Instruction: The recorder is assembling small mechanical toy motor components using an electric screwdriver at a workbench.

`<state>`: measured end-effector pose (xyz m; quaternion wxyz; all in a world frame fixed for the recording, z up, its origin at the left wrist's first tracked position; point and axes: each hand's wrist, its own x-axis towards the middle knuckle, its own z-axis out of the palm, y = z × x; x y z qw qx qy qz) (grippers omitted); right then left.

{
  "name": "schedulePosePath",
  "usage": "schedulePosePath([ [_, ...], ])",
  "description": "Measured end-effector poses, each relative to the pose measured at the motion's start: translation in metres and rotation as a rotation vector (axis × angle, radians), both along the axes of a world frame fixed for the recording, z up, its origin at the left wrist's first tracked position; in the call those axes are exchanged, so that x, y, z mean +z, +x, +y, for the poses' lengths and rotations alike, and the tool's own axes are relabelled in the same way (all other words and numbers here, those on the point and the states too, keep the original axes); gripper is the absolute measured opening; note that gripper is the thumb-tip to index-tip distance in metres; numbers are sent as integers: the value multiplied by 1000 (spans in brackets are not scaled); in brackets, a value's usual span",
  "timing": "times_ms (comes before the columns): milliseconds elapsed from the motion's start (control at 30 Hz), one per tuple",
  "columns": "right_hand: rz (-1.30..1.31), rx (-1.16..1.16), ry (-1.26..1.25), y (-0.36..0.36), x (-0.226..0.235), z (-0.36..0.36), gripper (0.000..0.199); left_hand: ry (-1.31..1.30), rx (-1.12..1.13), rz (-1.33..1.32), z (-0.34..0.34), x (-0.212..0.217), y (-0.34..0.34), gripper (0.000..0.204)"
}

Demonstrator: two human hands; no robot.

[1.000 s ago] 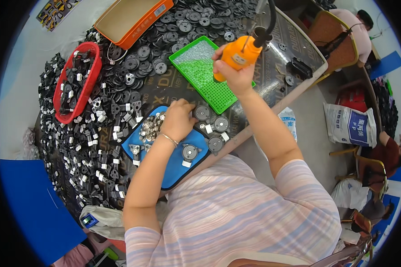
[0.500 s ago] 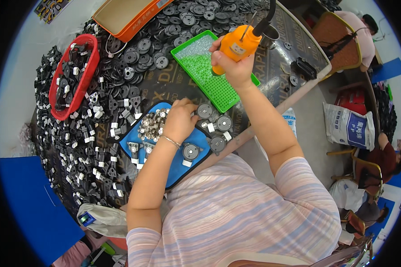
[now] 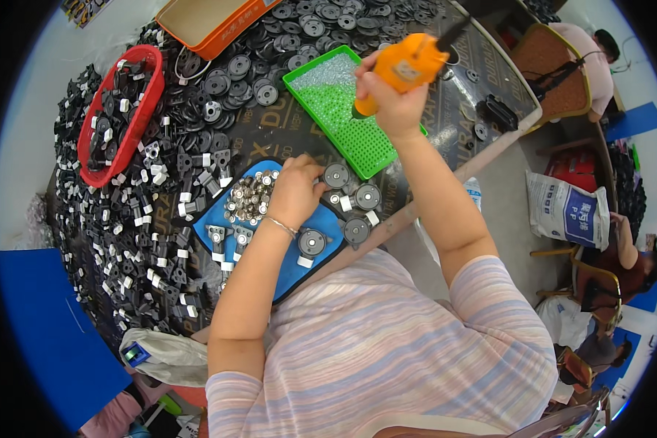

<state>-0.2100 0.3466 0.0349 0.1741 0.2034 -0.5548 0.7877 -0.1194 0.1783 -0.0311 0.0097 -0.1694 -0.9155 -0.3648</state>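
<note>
My right hand (image 3: pixel 393 109) is wrapped round an orange electric screwdriver (image 3: pixel 405 64), tilted with its dark tip over the green perforated tray (image 3: pixel 372 166). Small clear pieces (image 3: pixel 332 79) lie mostly in the tray's far part. My left hand (image 3: pixel 297 191) rests over the blue mat (image 3: pixel 288 271) with its fingers curled; what they pinch is hidden. Beside it is a heap of small shiny metal parts (image 3: pixel 251 197). Round black wheels with white tabs (image 3: pixel 312 243) lie on the mat and just right of it. Black brackets with white ends (image 3: pixel 217 239) sit at the mat's left.
Black bracket parts (image 3: pixel 135 241) cover the table's left side, around a red basket (image 3: pixel 159 84). Black discs (image 3: pixel 266 93) are heaped at the back, by an orange box (image 3: pixel 219 35). A white sack (image 3: pixel 568 209) and seated people are beyond the table's right edge.
My right hand has shifted slightly right with the screwdriver, which now leans further over to the right. The left hand stays by the metal parts, almost unmoved.
</note>
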Motion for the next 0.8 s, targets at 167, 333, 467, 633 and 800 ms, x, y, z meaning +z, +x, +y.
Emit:
schedulePosePath([
  [167, 62, 261, -75, 35, 20, 11, 24, 36, -1, -1, -2, -3, -1, 23],
  [333, -14, 342, -15, 60, 17, 1, 25, 49, -4, 3, -2, -7, -2, 22],
  [467, -50, 305, -8, 63, 12, -7, 25, 58, -21, 22, -2, -7, -2, 21],
  [633, -16, 298, 42, 61, 7, -10, 24, 58, -14, 6, -2, -6, -2, 21],
  [800, -13, 300, 23, 59, 3, -9, 23, 51, -17, 4, -2, -5, -1, 21],
])
